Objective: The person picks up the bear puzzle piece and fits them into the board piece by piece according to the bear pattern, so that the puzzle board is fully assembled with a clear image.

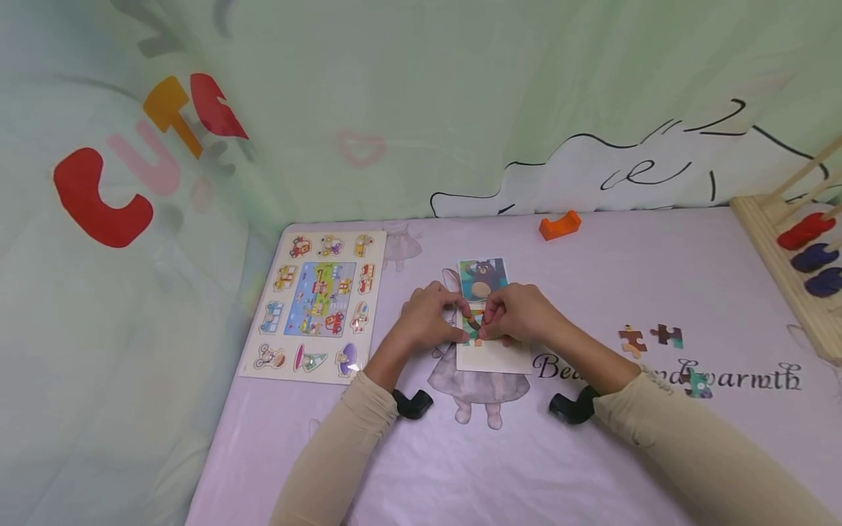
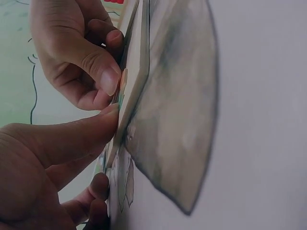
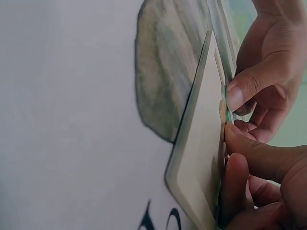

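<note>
Both the left hand (image 1: 429, 315) and right hand (image 1: 522, 314) are pinching at the puzzle pieces (image 1: 474, 326), which are lying between their fingertips atop the pale board (image 1: 493, 360).

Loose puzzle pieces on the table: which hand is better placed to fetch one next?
Right, probably. The loose puzzle pieces lie to the right of the pale board, nearer the right hand; the left hand is at the board's left and would likely have to reach across.
</note>
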The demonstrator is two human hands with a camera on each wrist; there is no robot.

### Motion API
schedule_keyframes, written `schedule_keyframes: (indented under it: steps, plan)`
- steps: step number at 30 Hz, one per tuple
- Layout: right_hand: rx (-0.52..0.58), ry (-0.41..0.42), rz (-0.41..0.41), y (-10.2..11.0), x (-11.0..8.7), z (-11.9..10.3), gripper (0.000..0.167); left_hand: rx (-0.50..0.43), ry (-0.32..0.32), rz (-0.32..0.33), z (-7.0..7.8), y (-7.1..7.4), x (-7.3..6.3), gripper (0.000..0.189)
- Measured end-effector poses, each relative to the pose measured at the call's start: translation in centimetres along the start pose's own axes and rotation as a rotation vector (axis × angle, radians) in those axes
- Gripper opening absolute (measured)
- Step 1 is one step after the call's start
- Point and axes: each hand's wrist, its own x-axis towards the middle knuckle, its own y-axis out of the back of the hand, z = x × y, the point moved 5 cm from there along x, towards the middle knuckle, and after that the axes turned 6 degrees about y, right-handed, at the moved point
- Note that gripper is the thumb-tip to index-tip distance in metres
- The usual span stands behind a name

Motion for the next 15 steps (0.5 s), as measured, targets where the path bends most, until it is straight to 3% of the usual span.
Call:
schedule_keyframes:
  steps: [8,15]
  plan:
    - [0.003,0.042,-0.025,0.5,-0.4,0.2,0.016,0.015,-0.008,0.004,0.2,0.0,0.1,0.027]
    - [-0.089,0.082,0.026,2.3,-1.3,0.7,0.015,0.021,0.008,0.0,0.0,-0.1,0.1,0.026]
